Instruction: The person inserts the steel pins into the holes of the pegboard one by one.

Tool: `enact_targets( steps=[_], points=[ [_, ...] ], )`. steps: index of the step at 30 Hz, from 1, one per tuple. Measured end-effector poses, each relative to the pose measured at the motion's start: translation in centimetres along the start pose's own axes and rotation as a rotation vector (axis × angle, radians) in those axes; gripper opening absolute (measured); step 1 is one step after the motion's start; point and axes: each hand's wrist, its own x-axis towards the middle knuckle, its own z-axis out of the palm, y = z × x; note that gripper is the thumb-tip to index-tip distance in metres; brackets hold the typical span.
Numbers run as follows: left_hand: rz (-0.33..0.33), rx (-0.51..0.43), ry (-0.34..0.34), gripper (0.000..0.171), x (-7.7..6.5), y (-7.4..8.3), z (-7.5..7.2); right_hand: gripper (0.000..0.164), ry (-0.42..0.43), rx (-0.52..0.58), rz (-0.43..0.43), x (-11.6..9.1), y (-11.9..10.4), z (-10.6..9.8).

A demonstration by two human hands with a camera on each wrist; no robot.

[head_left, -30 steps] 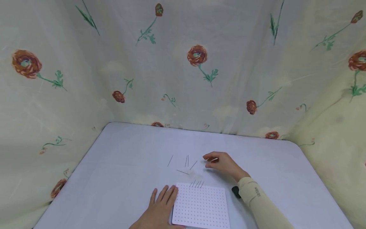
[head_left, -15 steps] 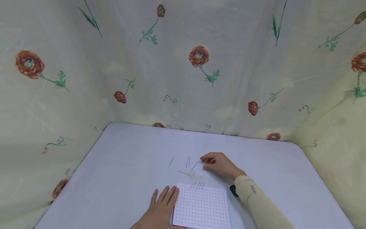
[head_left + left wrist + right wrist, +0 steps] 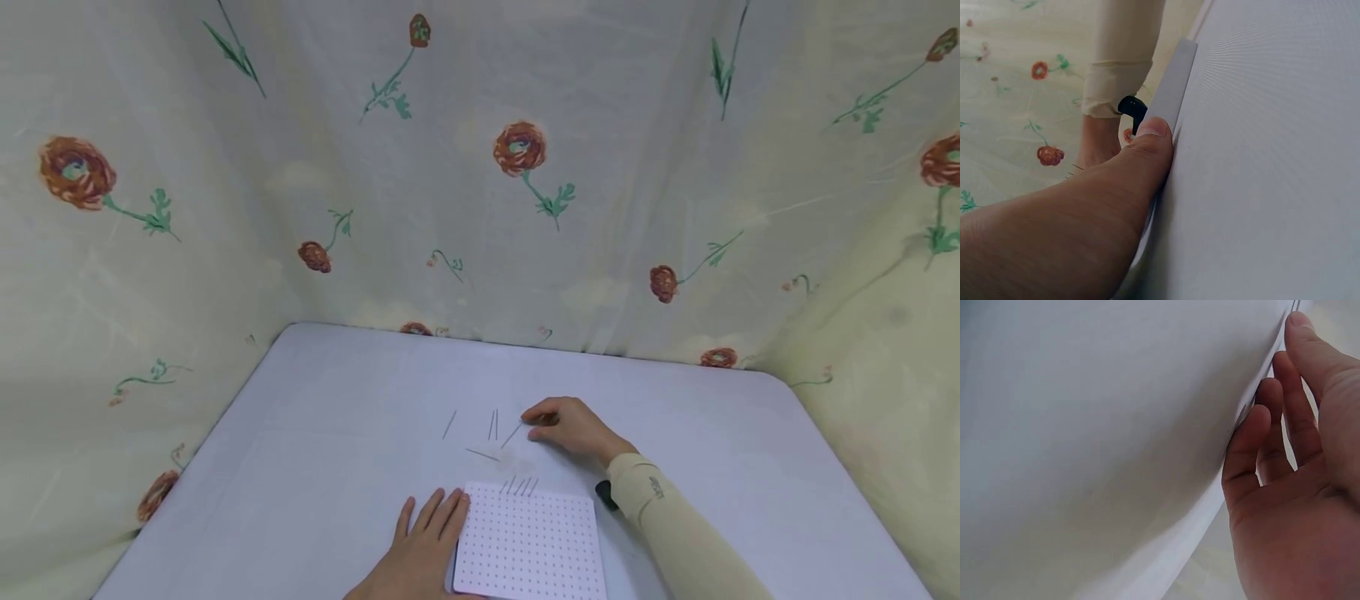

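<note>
A white pegboard (image 3: pixel 529 542) with rows of small holes lies at the table's front. Several thin dark pins (image 3: pixel 519 486) stand tilted along its far edge. My left hand (image 3: pixel 420 542) rests against the board's left side, fingers straight; in the left wrist view the thumb (image 3: pixel 1152 134) presses its near edge. Beyond the board, several loose thin pins lie on the table, among them a slanted pin (image 3: pixel 512 433). My right hand (image 3: pixel 570 425) is low over the table at that pin's far end, index finger at its tip and thumb apart from the index finger.
Other loose pins lie farther left: a single pin (image 3: pixel 449 424), a close pair (image 3: pixel 493 425) and a crosswise pin (image 3: pixel 482 454). A black object (image 3: pixel 606 495) shows under the right wrist. A flowered curtain (image 3: pixel 465 208) surrounds the white table (image 3: pixel 315 467).
My right hand has moved slightly left, its index finger reaching the far end of the slanted pin. The left hand and the board have stayed in place.
</note>
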Motion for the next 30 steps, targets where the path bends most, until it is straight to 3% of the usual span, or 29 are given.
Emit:
enact_targets(
  steps=[9, 30],
  points=[
    [0.034, 0.017, 0.04, 0.125, -0.05, -0.08, 0.2, 0.021, 0.018, -0.028, -0.025, 0.2, -0.23, 0.05],
    [0.014, 0.017, 0.01, 0.127, 0.1, -0.24, 0.29, 0.014, 0.046, -0.038, 0.018, 1.05, -0.65, 0.87]
  ],
)
